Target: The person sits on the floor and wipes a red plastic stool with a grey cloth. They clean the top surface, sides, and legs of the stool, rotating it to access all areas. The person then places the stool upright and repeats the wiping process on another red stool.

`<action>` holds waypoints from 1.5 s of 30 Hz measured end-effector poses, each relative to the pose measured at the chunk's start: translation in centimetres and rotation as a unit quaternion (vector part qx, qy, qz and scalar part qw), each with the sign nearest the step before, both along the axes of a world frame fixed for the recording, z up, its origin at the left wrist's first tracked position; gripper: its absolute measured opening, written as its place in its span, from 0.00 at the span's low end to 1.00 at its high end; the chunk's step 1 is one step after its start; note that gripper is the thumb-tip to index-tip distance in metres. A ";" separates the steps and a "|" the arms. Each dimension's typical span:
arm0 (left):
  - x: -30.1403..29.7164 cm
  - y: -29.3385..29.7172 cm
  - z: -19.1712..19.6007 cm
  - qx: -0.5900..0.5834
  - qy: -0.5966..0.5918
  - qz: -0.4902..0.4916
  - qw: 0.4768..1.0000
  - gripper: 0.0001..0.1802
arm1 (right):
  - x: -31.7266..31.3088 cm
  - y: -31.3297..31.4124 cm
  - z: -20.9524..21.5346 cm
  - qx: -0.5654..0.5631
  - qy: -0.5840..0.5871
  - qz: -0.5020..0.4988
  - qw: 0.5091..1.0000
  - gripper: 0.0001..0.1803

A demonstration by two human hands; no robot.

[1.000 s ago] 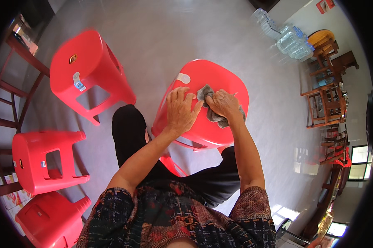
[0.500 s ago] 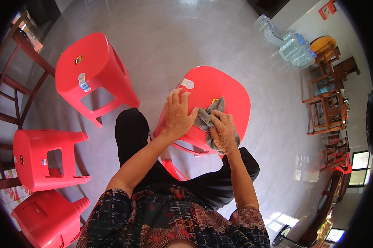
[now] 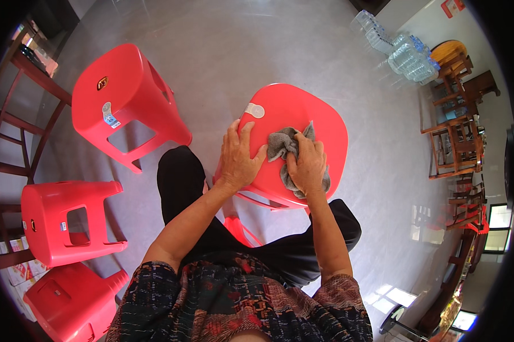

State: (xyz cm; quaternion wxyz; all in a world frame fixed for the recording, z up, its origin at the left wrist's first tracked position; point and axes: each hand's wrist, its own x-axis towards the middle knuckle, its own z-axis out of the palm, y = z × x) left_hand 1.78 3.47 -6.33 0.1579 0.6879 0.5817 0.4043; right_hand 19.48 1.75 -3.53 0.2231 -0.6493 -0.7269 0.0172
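In front of my knees stands a red plastic stool (image 3: 319, 122) with a pale sticker (image 3: 254, 110) at the left edge of its seat. My right hand (image 3: 307, 166) presses a crumpled grey cloth (image 3: 281, 143) onto the seat, its fingers closed round part of it. Folds of the cloth stick out beyond the fingertips and under the palm. My left hand (image 3: 239, 158) lies on the stool's near left edge, fingers spread and holding nothing loose.
Another red stool (image 3: 117, 80) stands at the far left. Two more, a tipped stool (image 3: 43, 222) and a stool below it (image 3: 69, 302), lie near a dark wooden rack (image 3: 17, 119). Bottled water packs (image 3: 410, 60) and wooden chairs (image 3: 453, 148) line the right side.
My right hand has shifted slightly up the seat with the cloth, which now bunches differently. The seat's emblem, partly visible before, is now covered. My left hand stays at the stool's edge.
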 end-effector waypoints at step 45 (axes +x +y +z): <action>-0.5 0.7 -2.0 -0.020 -0.255 0.014 0.967 0.32 | -5.3 10.9 -1.2 0.120 0.063 0.191 0.972 0.16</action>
